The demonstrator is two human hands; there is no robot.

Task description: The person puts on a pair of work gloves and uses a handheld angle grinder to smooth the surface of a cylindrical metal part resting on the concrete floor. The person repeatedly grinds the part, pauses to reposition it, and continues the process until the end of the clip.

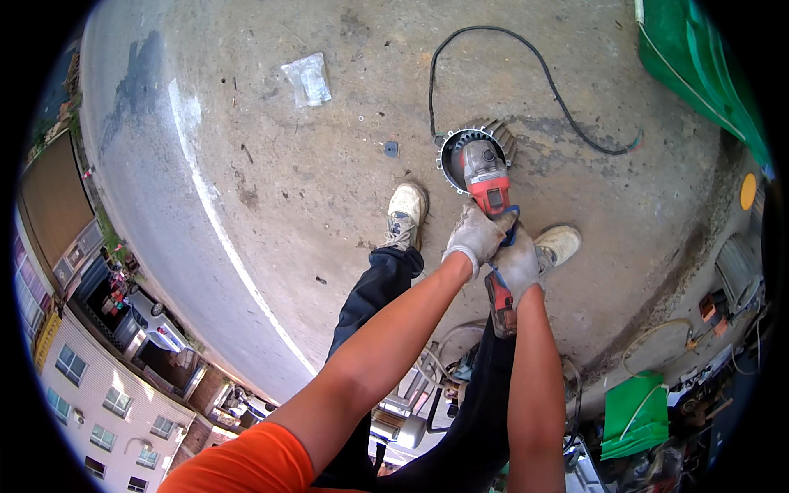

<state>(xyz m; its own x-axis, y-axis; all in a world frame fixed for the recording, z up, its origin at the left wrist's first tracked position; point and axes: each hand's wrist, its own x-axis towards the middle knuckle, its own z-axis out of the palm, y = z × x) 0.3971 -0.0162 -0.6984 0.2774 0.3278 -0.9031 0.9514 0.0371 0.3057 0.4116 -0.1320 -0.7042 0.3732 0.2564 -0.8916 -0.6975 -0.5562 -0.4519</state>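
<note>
Both my hands wear pale, soiled gloves and grip a red-and-grey cordless angle grinder (491, 182), its head pointing away from me. My left hand (475, 236) is closed around the body behind the head. Behind it, my right hand (518, 261) is wrapped around the rear handle, with the red battery end (500, 302) showing below. The grinder's head overlaps the open round end of a finned metal motor housing (508, 141) on the ground. Whether the disc touches the housing is hidden under the head. A black cable (532, 48) loops out from the housing.
My feet in light shoes (408, 204) stand either side below the housing. A clear plastic bag (309, 80) and a small dark plate (390, 149) lie on the concrete. Green sheeting (690, 70) hangs at far right. Cables and tools clutter the lower right. A white road line (215, 215) runs left.
</note>
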